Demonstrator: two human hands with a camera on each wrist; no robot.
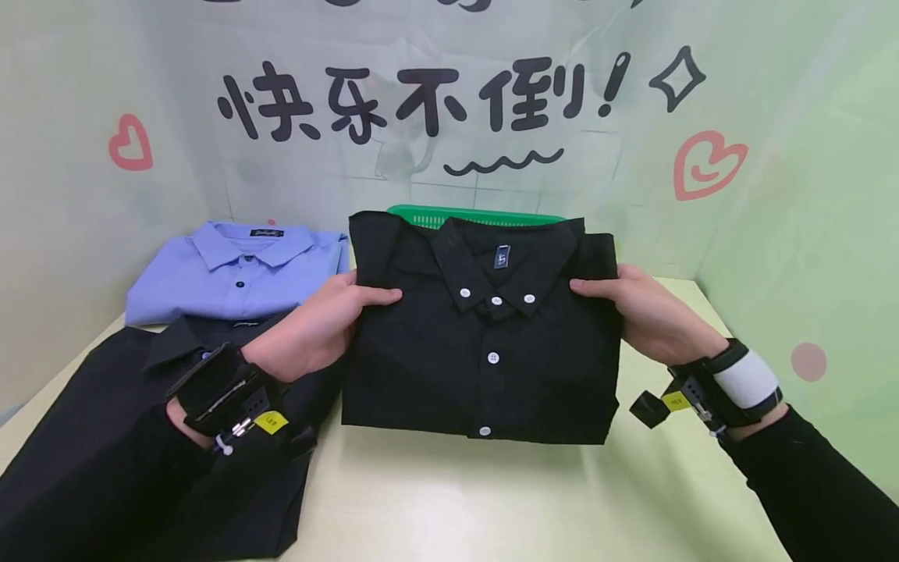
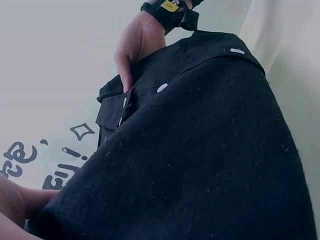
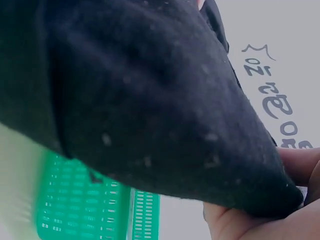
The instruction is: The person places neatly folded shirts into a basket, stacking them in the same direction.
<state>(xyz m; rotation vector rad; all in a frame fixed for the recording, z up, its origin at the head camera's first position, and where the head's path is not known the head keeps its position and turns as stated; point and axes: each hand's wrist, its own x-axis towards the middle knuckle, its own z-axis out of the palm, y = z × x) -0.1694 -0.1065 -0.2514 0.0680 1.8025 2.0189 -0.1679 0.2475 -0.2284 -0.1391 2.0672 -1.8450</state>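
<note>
A folded black shirt (image 1: 421, 367) with white buttons and a small neck label is held up over the table, its collar toward the back. My left hand (image 1: 316, 324) grips its left side, thumb across the front and the other fingers behind the cloth. The right side is gripped the same way by my right hand (image 1: 653, 316). From the left wrist, the cloth (image 2: 200, 150) slopes up toward the right hand (image 2: 140, 42). In the right wrist view, the right thumb and fingers (image 3: 230, 222) pinch the shirt's edge.
A green perforated basket (image 1: 477, 215) stands behind the held shirt, partly hidden by it. On the table's left lie a folded blue shirt (image 1: 168, 273) and, nearer, another dark shirt (image 1: 105, 406), overlapped by my left forearm. A printed curtain (image 1: 393, 172) hangs behind the table (image 1: 449, 507).
</note>
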